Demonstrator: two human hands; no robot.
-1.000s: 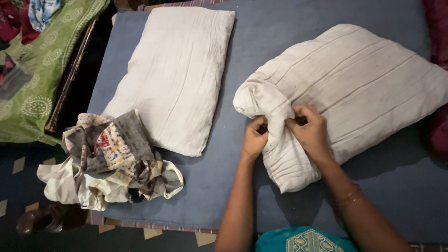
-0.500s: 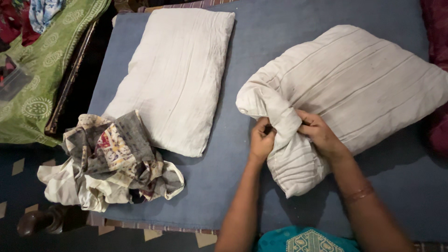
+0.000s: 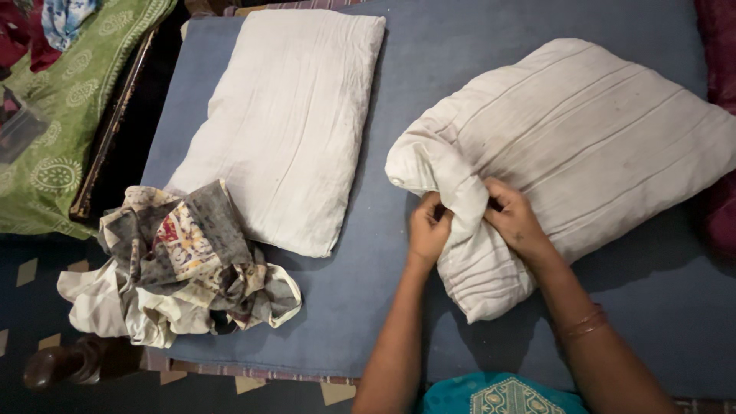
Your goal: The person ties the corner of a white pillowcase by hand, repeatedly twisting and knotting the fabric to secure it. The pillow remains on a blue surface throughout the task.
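Bottom centre of frame: teal patterned garment at the lower edge, both forearms rising from it toward mid-frame. Bangles on the right wrist.

Mid-frame, just right of centre: left hand and right hand work the near-left corner of the big pillow. Left grip is pressed together, pinching a fold of the pillow's cream cover. Right grip is also closed, fingers curled into bunched cover fabric on the other side of the same fold. The corner is scrunched into a lump between and above the hands; the rest of the pillow lies flat, running to the upper right of the frame, with faint stitched lines across it.

Pillow sits on a blue-grey mattress, right half of it.

Lower left: crumpled heap of printed cloth, grey, cream and red pattern, hanging over the mattress's near-left edge. It touches the near corner of the second pillow.

Upper centre-left: second pillow, plain off-white, flat, well apart from the hands.

Far left: green block-print cloth, beside the dark bed frame. Dark wooden post at the bottom left corner.
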